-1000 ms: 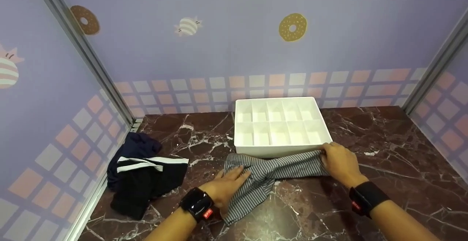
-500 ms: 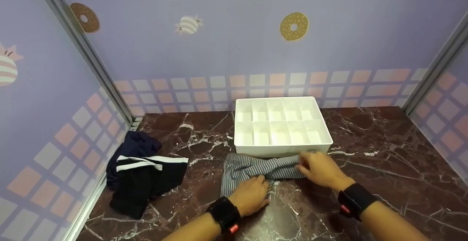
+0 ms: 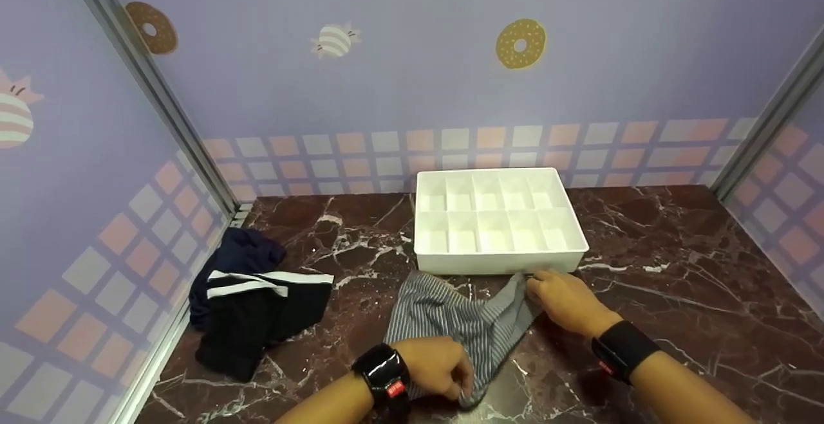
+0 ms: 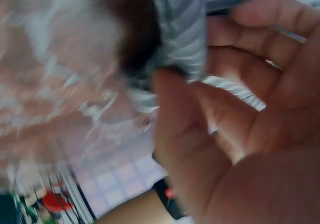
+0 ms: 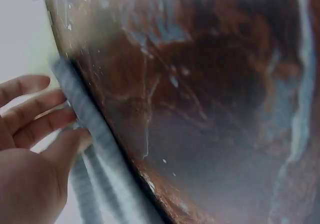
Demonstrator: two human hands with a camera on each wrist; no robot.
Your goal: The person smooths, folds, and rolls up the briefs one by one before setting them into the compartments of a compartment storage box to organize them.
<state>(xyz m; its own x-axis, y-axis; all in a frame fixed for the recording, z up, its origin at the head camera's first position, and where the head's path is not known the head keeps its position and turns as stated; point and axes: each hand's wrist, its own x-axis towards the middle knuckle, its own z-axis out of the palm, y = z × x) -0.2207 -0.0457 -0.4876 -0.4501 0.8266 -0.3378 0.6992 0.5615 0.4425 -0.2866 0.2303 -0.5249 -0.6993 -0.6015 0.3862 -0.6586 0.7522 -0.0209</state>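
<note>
Pulling toward the near edge of the desk [image 3: 644, 231], the left hand [image 3: 434, 366] now pinches the lower corner of the striped grey cloth [image 3: 450, 311] in a closed grip, where half a second ago it lay higher on the fabric. The right hand [image 3: 560, 298] pinches the far corner just before the white divided tray [image 3: 499, 260], so the bunched band has opened into a flatter, spread sheet. Off to the left, the dark garments [image 3: 254, 308] lie unmoved.

No legible text, brand, number or sign appears in any view. The red tags on the two black wristbands [image 3: 384, 372] are too small to read.
</note>
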